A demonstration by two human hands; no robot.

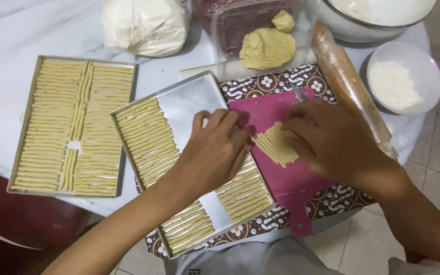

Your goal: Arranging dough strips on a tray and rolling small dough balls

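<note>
Spread across a white marble-patterned table (6, 30): at the left edge, a rectangular metal tray (26, 125) packed with rows of pale dough sticks; beside it toward the near edge, a second, tilted metal tray (187, 102) half filled with the same sticks. At the far edge, a bulging white bag (143, 23), a clear plastic tub (240, 25) holding lumps of tan dough (267, 48), a large white bowl (362, 30) and, by the right edge, a small white bowl of flour (408, 81). On a patterned brown-and-white cloth (281, 81), a pink plastic cutting board (291, 178), with a wrapped wooden rolling pin (347, 81) alongside. Mid-board, a small batch of cut dough strips (277, 145). Left hand (217, 150) loosely curled, fingertips touching the strips' left side; right hand (329, 140) resting on their right side, gripping a thin metal blade (298, 94).
</note>
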